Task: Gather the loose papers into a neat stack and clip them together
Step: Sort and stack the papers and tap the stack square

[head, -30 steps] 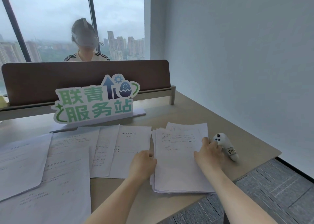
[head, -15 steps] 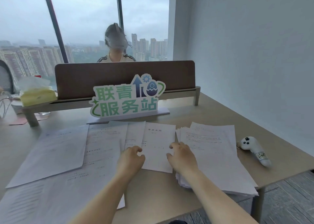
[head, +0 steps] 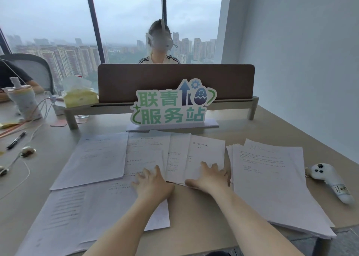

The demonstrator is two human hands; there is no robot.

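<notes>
Several loose printed sheets [head: 101, 158] lie spread and overlapping across the middle and left of the desk. My left hand [head: 153, 184] rests flat, fingers spread, on a large sheet near the front. My right hand [head: 210, 178] presses flat on the near corner of the titled sheet [head: 206, 154]. A thick stack of papers [head: 272, 180] lies to the right, its near corner hanging over the desk edge. No clip is in view.
A green and white sign [head: 172, 104] stands behind the sheets, with a brown divider [head: 174, 81] and a seated person beyond. A white controller [head: 330, 182] lies at the right edge. A pen [head: 16, 140], cables, a bottle [head: 24, 102] and a tissue pack [head: 79, 96] sit left.
Both hands left the right-hand stack and moved left onto the spread sheets, going from curled to flat. The view swung left, bringing the desk's left side into sight.
</notes>
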